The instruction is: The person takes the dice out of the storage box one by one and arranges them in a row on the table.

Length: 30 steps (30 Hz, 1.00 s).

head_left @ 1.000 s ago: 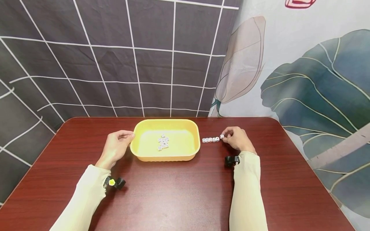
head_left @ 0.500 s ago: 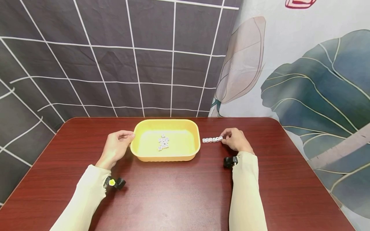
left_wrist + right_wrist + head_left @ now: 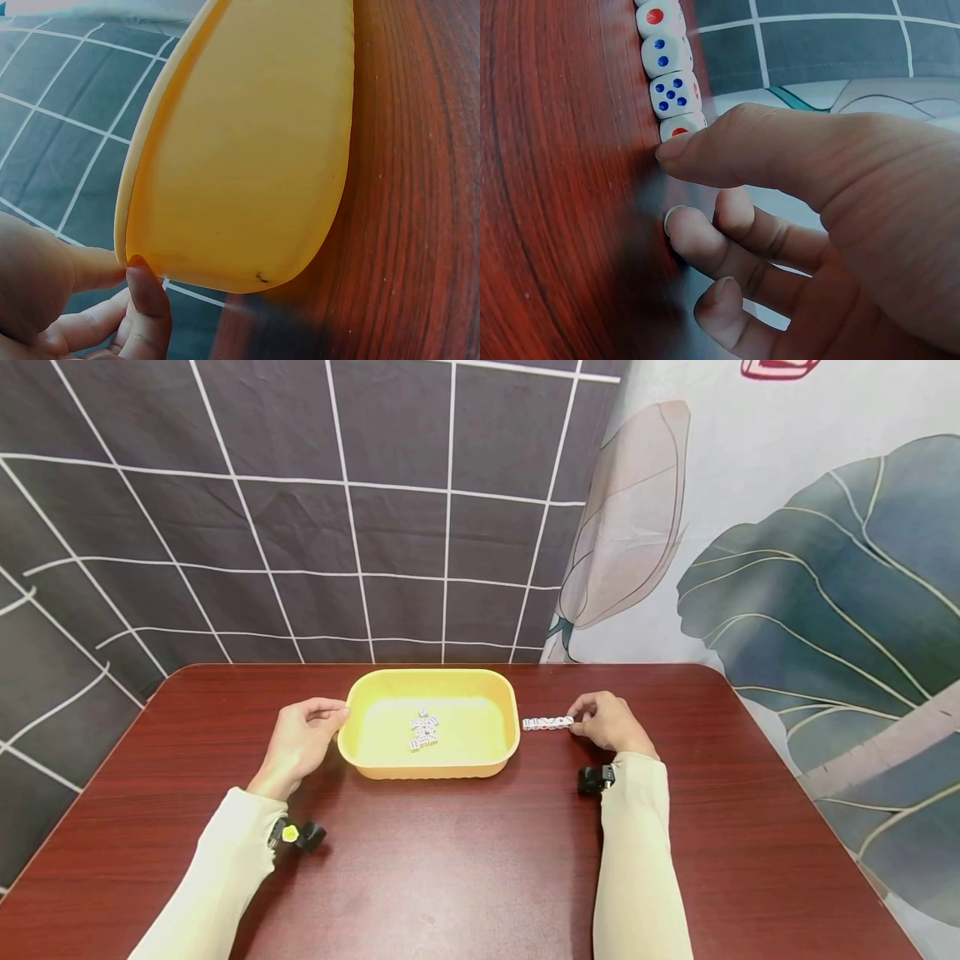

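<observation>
A yellow tray sits mid-table with several white dice clustered inside. My left hand pinches the tray's left rim; in the left wrist view the thumb presses under the lip of the yellow tray. Just right of the tray a row of dice lies on the table. My right hand touches the row's right end. In the right wrist view a straight finger presses against the end die of the row of dice, and the other fingers curl loosely below.
The dark red wooden table has bare surface in front of the tray and on both sides. Hanging cloth backdrops stand right behind its far edge. Small black wrist cameras sit on both sleeves.
My right hand set a die down at the row's right end and nudged the row slightly left, closing the gaps. The left hand and tray stayed put.
</observation>
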### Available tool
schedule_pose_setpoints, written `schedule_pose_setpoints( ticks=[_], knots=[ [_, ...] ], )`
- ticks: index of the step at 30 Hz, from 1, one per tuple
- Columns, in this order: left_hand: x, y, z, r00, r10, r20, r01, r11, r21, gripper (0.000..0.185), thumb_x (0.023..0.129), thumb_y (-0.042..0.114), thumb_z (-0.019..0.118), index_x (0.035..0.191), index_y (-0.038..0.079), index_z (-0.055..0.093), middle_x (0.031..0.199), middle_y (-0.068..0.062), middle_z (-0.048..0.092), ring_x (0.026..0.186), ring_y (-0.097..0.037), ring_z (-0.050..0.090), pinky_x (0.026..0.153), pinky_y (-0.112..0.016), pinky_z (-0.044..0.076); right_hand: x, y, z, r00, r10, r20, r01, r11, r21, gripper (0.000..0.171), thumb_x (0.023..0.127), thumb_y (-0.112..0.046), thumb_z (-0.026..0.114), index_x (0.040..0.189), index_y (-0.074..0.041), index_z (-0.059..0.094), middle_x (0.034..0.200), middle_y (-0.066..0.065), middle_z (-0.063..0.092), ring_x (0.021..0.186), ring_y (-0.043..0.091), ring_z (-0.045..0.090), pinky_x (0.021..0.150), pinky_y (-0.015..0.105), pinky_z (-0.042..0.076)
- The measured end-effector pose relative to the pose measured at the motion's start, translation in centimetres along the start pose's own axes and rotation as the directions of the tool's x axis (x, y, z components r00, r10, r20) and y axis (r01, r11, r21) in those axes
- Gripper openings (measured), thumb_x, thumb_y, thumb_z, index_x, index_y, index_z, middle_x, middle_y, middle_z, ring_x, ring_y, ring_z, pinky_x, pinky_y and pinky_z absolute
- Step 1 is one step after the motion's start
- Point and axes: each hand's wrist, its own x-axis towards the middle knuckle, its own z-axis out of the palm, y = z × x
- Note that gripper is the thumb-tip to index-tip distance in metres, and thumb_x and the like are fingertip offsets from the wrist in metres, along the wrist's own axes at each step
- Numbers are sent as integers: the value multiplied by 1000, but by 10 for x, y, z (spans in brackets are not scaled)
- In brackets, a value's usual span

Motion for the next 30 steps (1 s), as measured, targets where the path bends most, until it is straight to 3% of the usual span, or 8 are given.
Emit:
schedule_pose_setpoints(
  ticks=[5,15,19,24,30],
  knots=[
    [0,0,0,1000,3,-1,-3,1000,6,33,101,16,61,125,-6,66,112,-26,71,76,2,60,72,-17,55,0,-1,-1,1000,10,6,-10,1000,-6,11,87,-6,73,98,-7,74,68,1,54,68,17,49,63,28,40],
    [1,-1,0,1000,10,2,-10,1000,-10,33,102,16,61,125,-7,66,111,-27,70,75,1,61,72,-17,55,-6,-13,-13,1000,-6,-24,6,1000,19,26,87,-5,71,114,-6,71,75,4,57,68,18,52,61,30,43],
    [1,-1,0,1000,11,-1,-11,1000,-8,33,101,16,61,124,-7,66,111,-27,70,76,1,62,72,-16,55,-8,-22,-16,997,-47,-57,48,999,16,26,88,-6,70,114,-6,71,77,5,57,67,19,52,60,29,44],
    [1,-1,1,1000,12,1,-12,1000,-9,33,102,16,61,124,-7,66,111,-27,70,78,1,62,72,-16,55,-8,-36,-18,986,-128,-103,128,992,-7,23,88,-9,72,111,-5,73,76,4,58,70,19,53,68,31,44],
    [1,-1,0,1000,11,1,-11,1000,-11,33,102,16,61,124,-7,66,111,-27,70,77,1,62,72,-16,55,-8,-54,-15,979,-167,-116,170,985,18,24,88,-12,73,112,-7,72,78,3,58,73,20,54,71,31,45]
  ],
)
